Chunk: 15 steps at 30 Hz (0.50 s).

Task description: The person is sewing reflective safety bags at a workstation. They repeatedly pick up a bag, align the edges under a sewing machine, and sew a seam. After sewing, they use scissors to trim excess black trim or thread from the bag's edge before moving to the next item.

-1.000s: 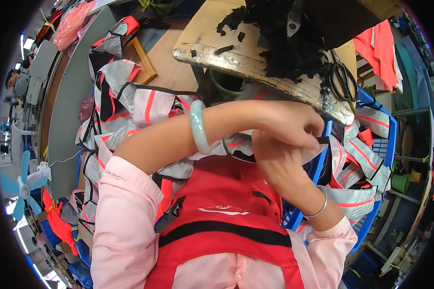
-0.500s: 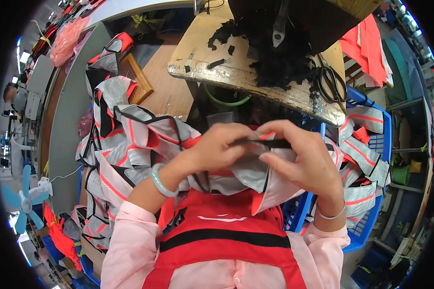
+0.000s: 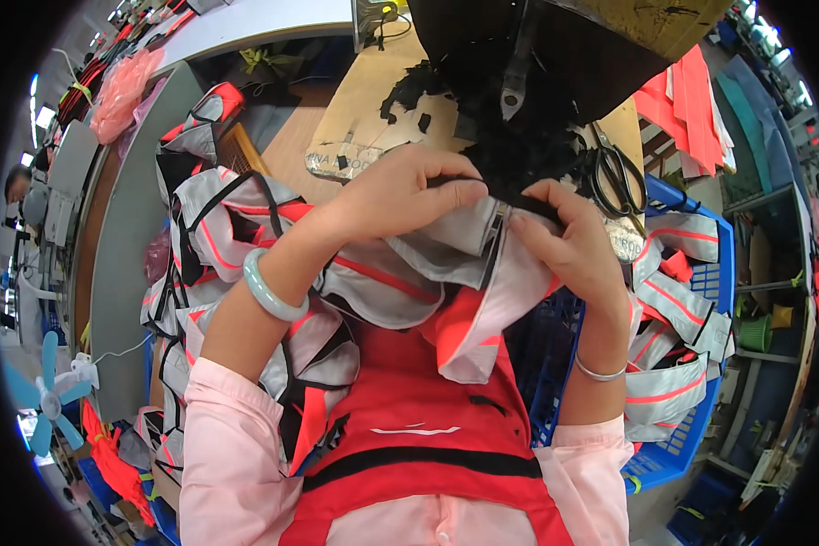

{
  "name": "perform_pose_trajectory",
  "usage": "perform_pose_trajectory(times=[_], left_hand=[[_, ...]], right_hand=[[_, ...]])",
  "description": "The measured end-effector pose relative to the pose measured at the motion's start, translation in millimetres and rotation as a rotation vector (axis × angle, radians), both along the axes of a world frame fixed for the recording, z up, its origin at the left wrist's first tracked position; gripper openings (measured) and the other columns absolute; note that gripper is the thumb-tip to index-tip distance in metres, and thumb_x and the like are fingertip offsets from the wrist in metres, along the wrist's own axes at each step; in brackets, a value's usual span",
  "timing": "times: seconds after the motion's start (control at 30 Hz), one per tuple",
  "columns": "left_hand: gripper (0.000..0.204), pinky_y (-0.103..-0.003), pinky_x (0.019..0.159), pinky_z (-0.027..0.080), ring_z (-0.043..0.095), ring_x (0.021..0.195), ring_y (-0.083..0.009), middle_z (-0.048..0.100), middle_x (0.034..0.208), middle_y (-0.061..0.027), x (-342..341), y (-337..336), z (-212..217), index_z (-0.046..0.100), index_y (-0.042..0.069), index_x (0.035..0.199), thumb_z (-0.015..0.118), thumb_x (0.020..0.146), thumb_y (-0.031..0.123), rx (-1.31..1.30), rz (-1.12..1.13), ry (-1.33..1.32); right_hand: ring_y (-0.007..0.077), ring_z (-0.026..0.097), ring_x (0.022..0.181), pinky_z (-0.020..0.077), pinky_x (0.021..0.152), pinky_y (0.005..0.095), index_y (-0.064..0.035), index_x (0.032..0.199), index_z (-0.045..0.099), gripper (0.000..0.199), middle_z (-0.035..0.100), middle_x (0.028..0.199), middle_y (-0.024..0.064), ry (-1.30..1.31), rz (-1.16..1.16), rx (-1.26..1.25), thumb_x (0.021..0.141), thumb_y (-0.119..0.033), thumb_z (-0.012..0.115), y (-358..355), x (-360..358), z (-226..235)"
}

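Note:
My left hand pinches the black edge strip of a grey fabric piece with pink stripes, thumb against the fingers. On the same black edge, a short way to the right, my right hand is closed too, so the strip is held between the two. The cloth hangs down from both hands in front of my red apron. Just beyond them, black fabric scraps are heaped on the worn wooden board. Above the heap a metal bar with a hole points down.
Black-handled scissors lie at the board's right side. More striped grey pieces are piled to my left. A blue basket with similar pieces stands right. Pink-red cloth hangs beyond it; a blue fan is at far left.
Both hands have moved away from my body toward the board, lifting the fabric. Its black edge now faces up between my hands, and the lower cloth has swung and unfolded.

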<state>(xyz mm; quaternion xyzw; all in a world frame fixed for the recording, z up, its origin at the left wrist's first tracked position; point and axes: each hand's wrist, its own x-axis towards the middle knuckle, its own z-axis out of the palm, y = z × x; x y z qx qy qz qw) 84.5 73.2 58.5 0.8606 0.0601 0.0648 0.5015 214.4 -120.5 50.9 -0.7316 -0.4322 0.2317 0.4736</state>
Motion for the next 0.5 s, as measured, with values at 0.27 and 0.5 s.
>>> perform_pose_trajectory(times=[0.27,0.5], left_hand=[[0.036,-0.025,0.064,0.039,0.046,0.071,-0.0061,0.057,0.074,0.0017,36,32,-2,0.065,-0.002,0.094,0.058,0.095,0.033,0.055,0.081,0.109],[0.04,-0.023,0.069,0.04,0.05,0.077,-0.007,0.062,0.084,0.0,52,43,0,0.068,-0.001,0.105,0.06,0.093,0.036,0.036,0.17,0.188]], right_hand=[[0.0089,0.055,0.071,0.0472,0.066,0.0268,0.0038,0.095,0.064,0.027,0.063,0.078,0.0044,0.139,-0.053,0.016,0.082,-0.02,0.065,39,32,-11],[0.0109,0.058,0.075,0.0477,0.07,0.0269,0.0069,0.099,0.064,0.033,0.064,0.08,0.0062,0.139,-0.045,0.031,0.082,-0.021,0.065,54,51,-16]])
